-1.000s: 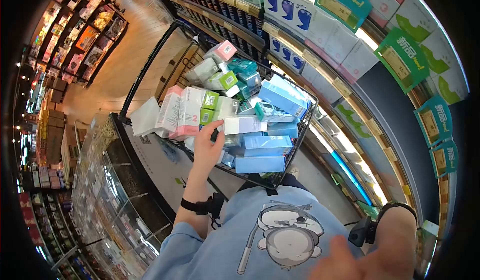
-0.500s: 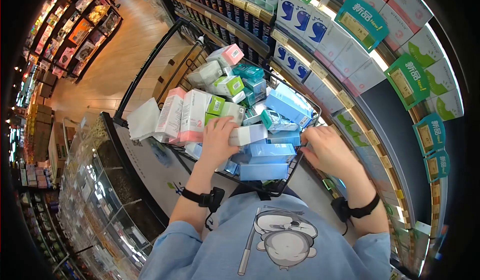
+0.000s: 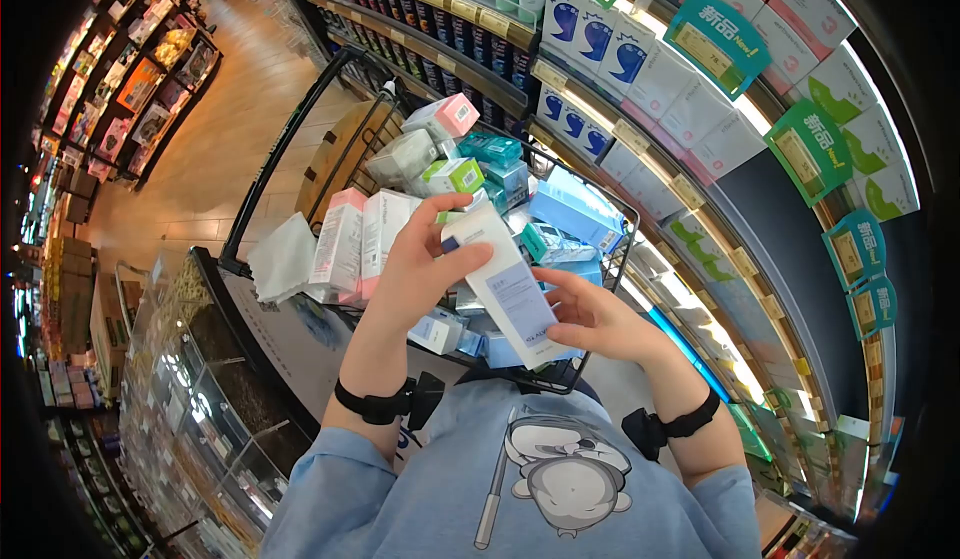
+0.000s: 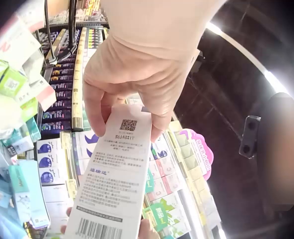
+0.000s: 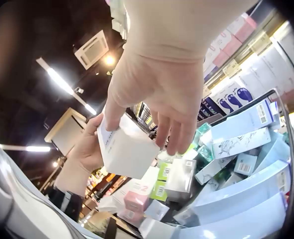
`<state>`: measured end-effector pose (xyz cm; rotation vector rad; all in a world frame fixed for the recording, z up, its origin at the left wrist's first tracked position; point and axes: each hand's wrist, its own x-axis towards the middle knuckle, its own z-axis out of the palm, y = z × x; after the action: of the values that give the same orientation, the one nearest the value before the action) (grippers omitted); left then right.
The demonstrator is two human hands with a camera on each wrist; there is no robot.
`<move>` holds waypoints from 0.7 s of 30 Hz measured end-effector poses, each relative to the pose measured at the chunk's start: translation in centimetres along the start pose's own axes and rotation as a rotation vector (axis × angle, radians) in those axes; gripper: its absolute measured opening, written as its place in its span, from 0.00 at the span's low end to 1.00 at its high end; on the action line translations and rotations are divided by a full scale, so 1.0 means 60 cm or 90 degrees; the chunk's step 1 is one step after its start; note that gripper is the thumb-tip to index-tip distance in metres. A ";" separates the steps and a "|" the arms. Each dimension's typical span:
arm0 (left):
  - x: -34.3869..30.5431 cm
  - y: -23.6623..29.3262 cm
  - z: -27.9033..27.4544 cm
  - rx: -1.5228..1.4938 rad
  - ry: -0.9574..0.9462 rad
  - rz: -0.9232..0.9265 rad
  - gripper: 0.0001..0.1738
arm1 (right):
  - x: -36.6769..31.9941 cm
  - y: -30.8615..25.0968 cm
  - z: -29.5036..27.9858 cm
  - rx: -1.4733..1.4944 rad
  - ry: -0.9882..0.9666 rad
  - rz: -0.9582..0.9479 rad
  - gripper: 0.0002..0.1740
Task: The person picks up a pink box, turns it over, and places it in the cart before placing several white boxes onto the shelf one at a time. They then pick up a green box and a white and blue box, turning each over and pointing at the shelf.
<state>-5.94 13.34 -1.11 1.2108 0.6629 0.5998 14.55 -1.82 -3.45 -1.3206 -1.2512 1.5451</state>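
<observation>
In the head view both hands hold a slim white carton [image 3: 505, 289] with a pale lilac printed panel, tilted above a loaded shopping cart [image 3: 270, 164]. My left hand [image 3: 425, 259] pinches its upper end, thumb on the printed face. At the lower end is my right hand [image 3: 605, 324], thumb on the front and fingers along the far edge. The left wrist view shows the carton's back [image 4: 112, 174], with a QR code, small print and a barcode. Its blank white end [image 5: 129, 157] faces the right wrist camera. Beneath lie blue boxes [image 3: 570, 214] and pink-and-white boxes [image 3: 340, 239].
Stocked shelves [image 3: 690, 119] with green price signs [image 3: 715, 44] run along the right side. A glass-fronted bulk food display [image 3: 220, 399] stands at the left, near the cart. Wooden floor [image 3: 180, 159] stretches between the cart and a far display rack [image 3: 150, 69].
The right hand came up from low at the right to the cart. The white carton rose from the pile and turned upright-slanted, its printed face showing, now held by both hands.
</observation>
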 end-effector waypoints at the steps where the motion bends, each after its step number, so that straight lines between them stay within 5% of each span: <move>1: 0.007 0.005 0.004 -0.001 -0.004 -0.001 0.32 | -0.003 -0.005 0.003 0.072 0.004 0.004 0.42; 3: 0.018 0.012 0.012 0.003 0.031 -0.092 0.29 | -0.010 -0.008 0.008 0.145 0.012 0.007 0.39; 10: 0.045 -0.003 0.034 0.009 0.003 -0.086 0.29 | -0.031 -0.007 0.019 0.197 0.105 -0.053 0.33; 21: 0.031 -0.006 0.058 -0.032 -0.107 -0.124 0.40 | -0.048 -0.015 0.017 0.233 0.210 -0.111 0.33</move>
<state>-2.11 12.35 -0.98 1.1209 0.6111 0.3456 14.08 -4.52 -1.86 -1.1364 -0.8086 1.2945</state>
